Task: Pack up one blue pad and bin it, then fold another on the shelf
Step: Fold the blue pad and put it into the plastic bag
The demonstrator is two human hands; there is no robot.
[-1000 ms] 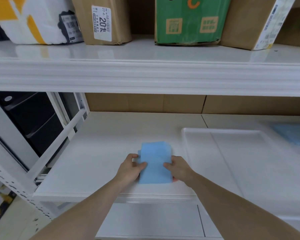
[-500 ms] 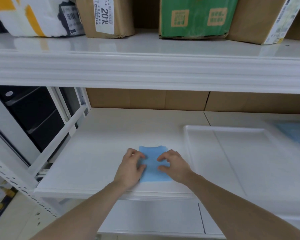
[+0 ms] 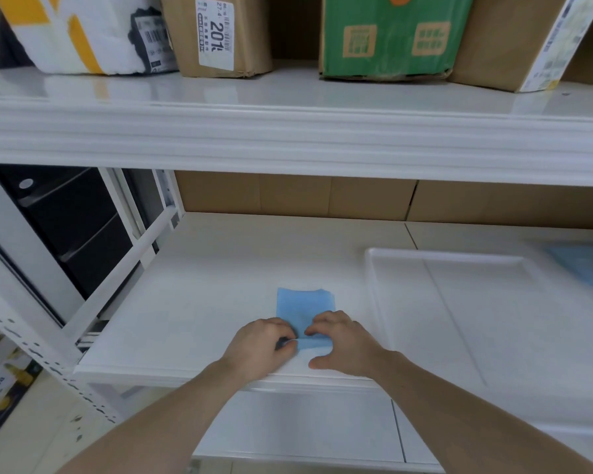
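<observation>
The blue pad (image 3: 304, 307) is lying lengthwise toward twelve o'clock from both hands; the left hand (image 3: 259, 347) and right hand (image 3: 343, 343) are pinching its near edge equally close.

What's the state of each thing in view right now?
folded blue pad: flat on the shelf, near edge under both hands
left hand: pinches pad's near left edge
right hand: fingers curled, pressing on pad
clear bin: open-topped, blue pad at its far right
green box: upright, upper shelf
</observation>
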